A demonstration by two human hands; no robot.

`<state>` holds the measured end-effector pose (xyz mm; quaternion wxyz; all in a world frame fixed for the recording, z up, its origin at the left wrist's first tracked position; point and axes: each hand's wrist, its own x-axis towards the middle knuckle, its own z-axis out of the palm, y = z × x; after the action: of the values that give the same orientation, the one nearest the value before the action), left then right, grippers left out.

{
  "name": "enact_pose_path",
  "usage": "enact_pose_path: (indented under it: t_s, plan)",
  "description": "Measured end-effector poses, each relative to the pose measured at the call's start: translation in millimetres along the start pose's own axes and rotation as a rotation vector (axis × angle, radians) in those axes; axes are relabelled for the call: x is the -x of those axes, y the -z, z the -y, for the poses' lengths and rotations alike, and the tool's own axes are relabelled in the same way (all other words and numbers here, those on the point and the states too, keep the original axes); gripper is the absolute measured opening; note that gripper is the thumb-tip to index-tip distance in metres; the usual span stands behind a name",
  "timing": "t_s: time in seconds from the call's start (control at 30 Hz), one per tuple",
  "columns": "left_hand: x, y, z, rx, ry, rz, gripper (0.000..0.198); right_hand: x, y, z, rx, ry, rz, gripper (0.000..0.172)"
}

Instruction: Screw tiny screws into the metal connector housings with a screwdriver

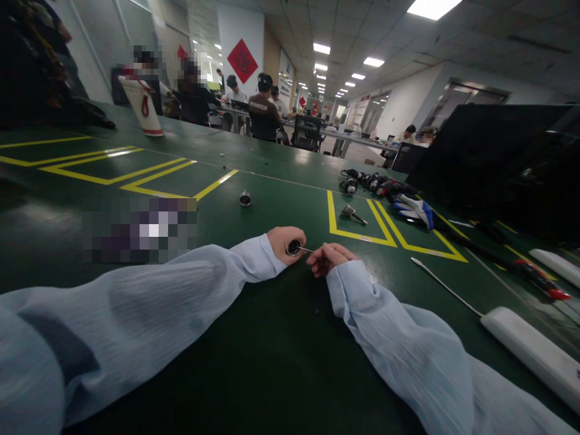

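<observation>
My left hand (pixel 284 241) rests on the green table (pixel 272 338), fingers wrapped round a small round metal part (pixel 294 247) with a dark opening. My right hand (pixel 330 258) lies just to its right, pinching a thin metal pin (pixel 308 249) whose tip reaches the part's opening. Both forearms in pale blue sleeves lie flat on the table. A small dark speck (pixel 315 312) sits on the table between my sleeves.
A small metal cylinder (pixel 245 197) and a metal tool (pixel 352 213) lie farther out. Dark parts (pixel 362 181), a blue-white glove (pixel 414 211), a red-handled tool (pixel 539 281), white strips (pixel 530 347) and a black monitor (pixel 489 157) fill the right. A paper cup (pixel 142 106) stands far left; people sit beyond.
</observation>
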<state>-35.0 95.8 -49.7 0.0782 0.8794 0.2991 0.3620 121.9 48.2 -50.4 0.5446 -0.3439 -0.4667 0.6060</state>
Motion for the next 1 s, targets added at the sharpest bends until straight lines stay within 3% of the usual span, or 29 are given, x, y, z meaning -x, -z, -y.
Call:
enact_pose_path:
  t_s: [0.37, 0.8, 1.0]
  plan:
    - [-0.3, -0.8, 1.3, 0.062, -0.029, 0.006, 0.009, -1.7, 3.7, 1.9, -0.046, -0.092, 0.056, 0.02]
    - [1.0, -1.6, -0.1, -0.025, -0.001, -0.037, 0.009, -0.9, 0.4, 0.6, -0.015, -0.013, -0.002, 0.021]
    - [0.7, -1.0, 0.9, -0.009, 0.003, -0.004, 0.008, -1.7, 1.8, 0.1, -0.002, -0.055, 0.031, 0.021]
